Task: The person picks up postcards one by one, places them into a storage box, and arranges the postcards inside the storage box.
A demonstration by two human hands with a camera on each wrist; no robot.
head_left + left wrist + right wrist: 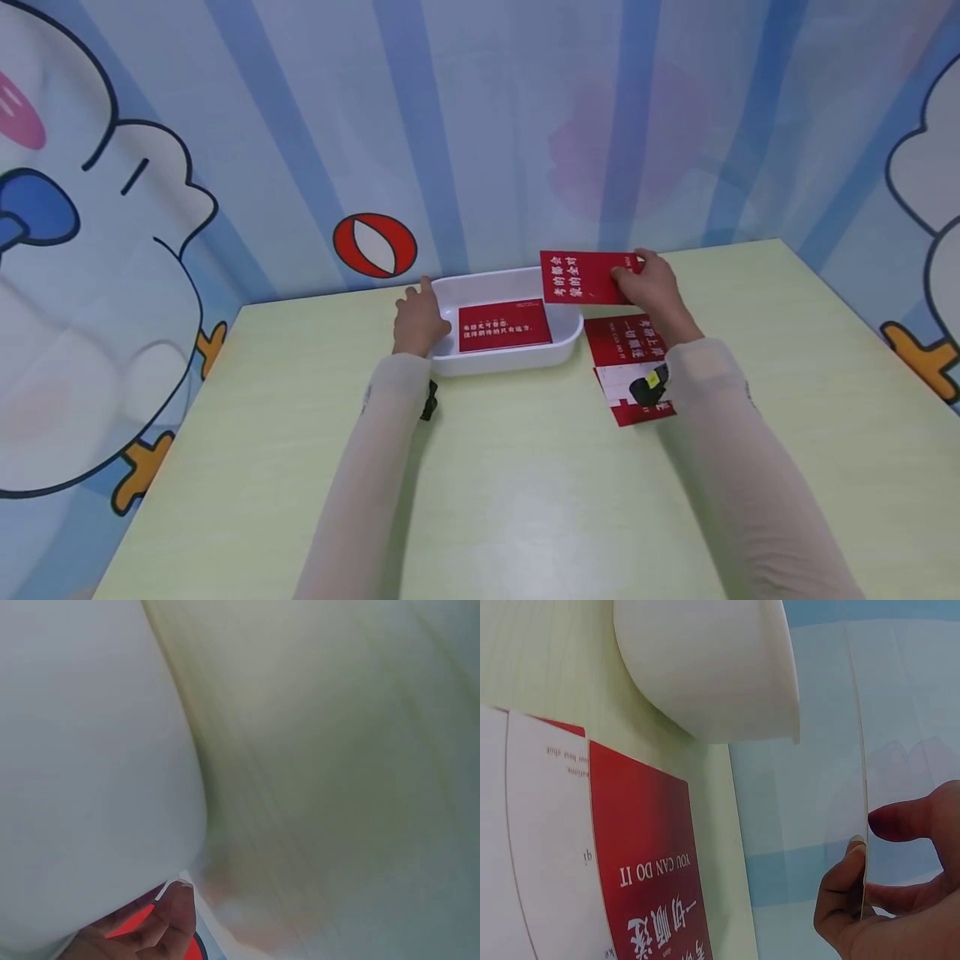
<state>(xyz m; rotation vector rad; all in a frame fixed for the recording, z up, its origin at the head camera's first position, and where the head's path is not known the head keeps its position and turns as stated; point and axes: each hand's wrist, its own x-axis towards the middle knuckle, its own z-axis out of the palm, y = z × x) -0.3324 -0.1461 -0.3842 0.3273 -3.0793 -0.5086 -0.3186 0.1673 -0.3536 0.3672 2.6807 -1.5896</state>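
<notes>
My right hand (pixel 658 290) pinches a red card (pixel 577 278) with white lettering by its right end, thumb on the near face. This card is held up over the right end of a white plastic tray (pixel 510 362). In the right wrist view the held card (pixel 861 761) shows edge-on between thumb and fingers. At the tray's left end, my left hand (pixel 418 322) grips the rim, its thumb on the inner side. Its fingers (pixel 172 919) show past the tray's wall in the left wrist view. Inside the tray lies another red card (pixel 504 327), printed side up.
Right of the tray, overlapping cards lie on the pale table (pixel 525 483): a red one (pixel 641 825) and a white-faced one (pixel 551 825), partly under my right wrist. A patterned blue backdrop (pixel 495 125) rises right behind the tray.
</notes>
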